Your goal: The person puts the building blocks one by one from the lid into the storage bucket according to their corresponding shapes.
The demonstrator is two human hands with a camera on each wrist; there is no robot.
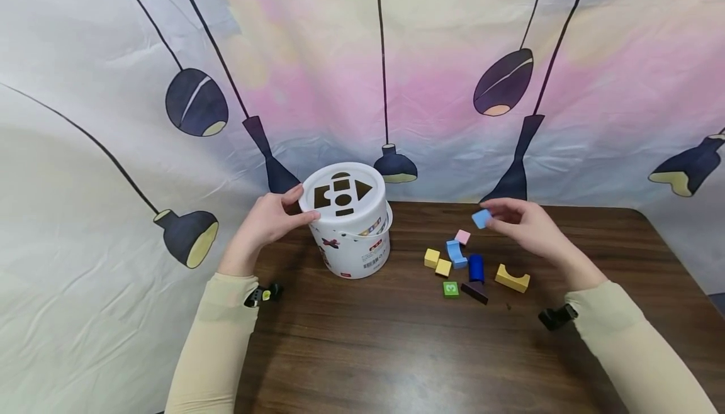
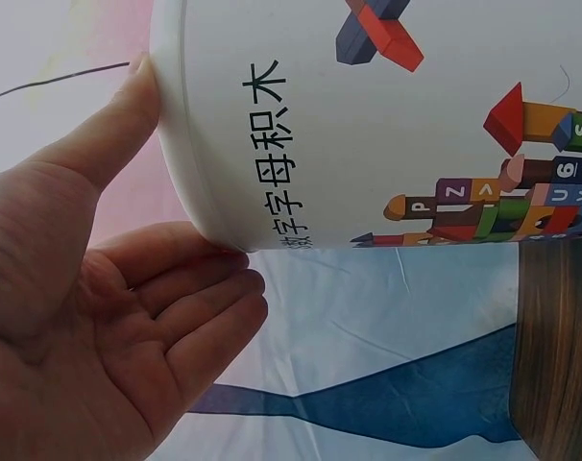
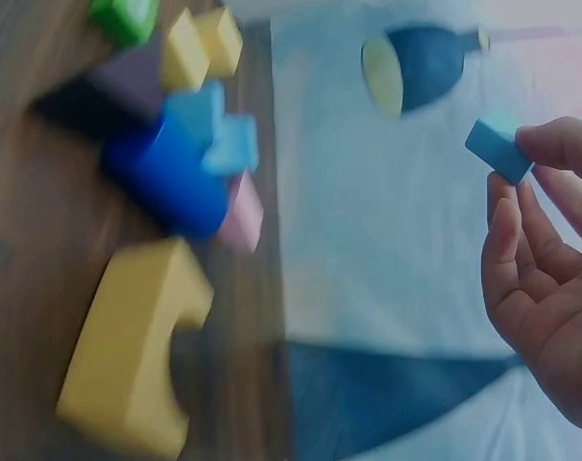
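Note:
My left hand (image 1: pixel 270 218) holds the rim of a white lidded bucket (image 1: pixel 357 253) from its left side. In the left wrist view the thumb and index fingertip are at the lid's edge, apart from each other. Dark shaped holes pierce the white lid (image 1: pixel 362 207). On the right, my right hand (image 1: pixel 523 225) pinches a light blue block (image 3: pixel 499 147) between thumb and fingers, raised over the table's back edge. Below it lie a pink block (image 1: pixel 462 237), a light blue curved block (image 1: pixel 455 254), a blue cylinder (image 1: pixel 476 268) and a yellow arched block (image 1: pixel 512 279).
Left of the cylinder are two yellow blocks (image 1: pixel 432 258). A green block (image 1: pixel 450 289) marked 3 and a dark triangular block (image 1: pixel 474 292) lie nearer on the brown wooden table (image 1: pixel 362 351). Behind its back edge hangs a cloth (image 1: pixel 442 87) printed with lamps.

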